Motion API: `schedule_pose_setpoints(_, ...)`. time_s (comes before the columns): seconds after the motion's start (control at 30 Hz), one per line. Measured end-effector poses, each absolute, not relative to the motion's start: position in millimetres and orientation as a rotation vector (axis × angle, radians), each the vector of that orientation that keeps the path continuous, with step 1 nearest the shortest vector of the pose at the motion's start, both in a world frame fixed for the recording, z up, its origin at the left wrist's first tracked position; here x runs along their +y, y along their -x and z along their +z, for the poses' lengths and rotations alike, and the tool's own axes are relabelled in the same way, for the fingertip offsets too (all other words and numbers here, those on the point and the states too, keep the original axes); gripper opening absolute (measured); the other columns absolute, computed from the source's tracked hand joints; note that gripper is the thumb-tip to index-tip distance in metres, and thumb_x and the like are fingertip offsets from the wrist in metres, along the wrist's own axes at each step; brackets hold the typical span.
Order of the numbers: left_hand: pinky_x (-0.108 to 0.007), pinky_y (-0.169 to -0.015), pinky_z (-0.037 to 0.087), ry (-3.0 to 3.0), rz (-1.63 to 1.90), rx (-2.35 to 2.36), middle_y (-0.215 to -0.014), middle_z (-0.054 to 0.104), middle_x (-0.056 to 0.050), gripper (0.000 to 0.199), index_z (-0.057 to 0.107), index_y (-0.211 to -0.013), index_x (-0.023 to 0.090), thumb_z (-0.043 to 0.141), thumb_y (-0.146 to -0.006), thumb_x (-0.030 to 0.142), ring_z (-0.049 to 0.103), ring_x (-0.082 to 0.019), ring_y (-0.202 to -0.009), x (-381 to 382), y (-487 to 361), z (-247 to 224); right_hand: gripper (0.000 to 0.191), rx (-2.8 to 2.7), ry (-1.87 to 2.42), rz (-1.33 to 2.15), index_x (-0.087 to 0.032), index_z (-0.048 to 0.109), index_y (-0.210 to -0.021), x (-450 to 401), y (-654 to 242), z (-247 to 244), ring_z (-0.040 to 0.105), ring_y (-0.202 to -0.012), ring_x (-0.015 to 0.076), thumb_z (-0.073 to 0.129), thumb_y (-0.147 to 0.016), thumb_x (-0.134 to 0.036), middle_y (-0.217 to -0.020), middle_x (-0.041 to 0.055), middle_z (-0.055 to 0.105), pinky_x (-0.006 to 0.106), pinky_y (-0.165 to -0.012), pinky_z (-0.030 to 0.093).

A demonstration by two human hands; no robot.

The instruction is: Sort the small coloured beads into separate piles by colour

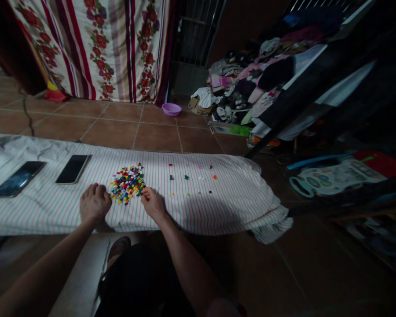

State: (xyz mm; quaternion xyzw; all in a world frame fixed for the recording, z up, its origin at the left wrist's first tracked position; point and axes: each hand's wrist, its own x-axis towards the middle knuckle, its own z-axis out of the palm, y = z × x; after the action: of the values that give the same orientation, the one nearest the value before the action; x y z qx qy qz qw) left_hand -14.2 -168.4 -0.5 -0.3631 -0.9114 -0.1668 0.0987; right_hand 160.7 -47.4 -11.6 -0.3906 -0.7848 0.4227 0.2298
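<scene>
A heap of small multicoloured plastic pieces point(127, 182) lies on a striped cloth point(198, 215). At the heap's right edge is my right hand point(152, 203), thumb and fingertips pinched together; any piece between them is too small to make out. My left hand point(94, 202) rests on the cloth just left of the heap, its fingers curled in, and nothing shows in it. To the right, small groups sorted by colour sit in rows, among them a grey group point(171, 177), a dark green group point(186, 177), an orange group point(214, 177) and a black group point(210, 192).
Two phones, one dark point(18, 178) and one with a pale edge point(73, 169), lie left of my hands. Beyond the cloth, a purple basin point(171, 109) stands on the tiled floor near a heap of clothes point(244, 83). A floral curtain point(99, 48) hangs behind.
</scene>
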Motion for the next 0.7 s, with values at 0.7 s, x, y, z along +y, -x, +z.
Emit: schedule_pose_setpoints(0.7,-0.052,-0.103,0.043,1.197,-0.484,-2.692,-0.13,0.057,-0.023,0.034,0.061,-0.11,0.011,0.036,-0.091,0.026,0.054,-0.038,-0.125,-171.9,9.8,12.4,0.014,-1.772,1.164,1.081,-0.024,0.067,-0.089,18.5,-190.0,9.3,0.071,-0.078,0.0167,0.058,-0.085,-0.034,-0.083,0.0004,0.075,0.026,-0.073,0.055)
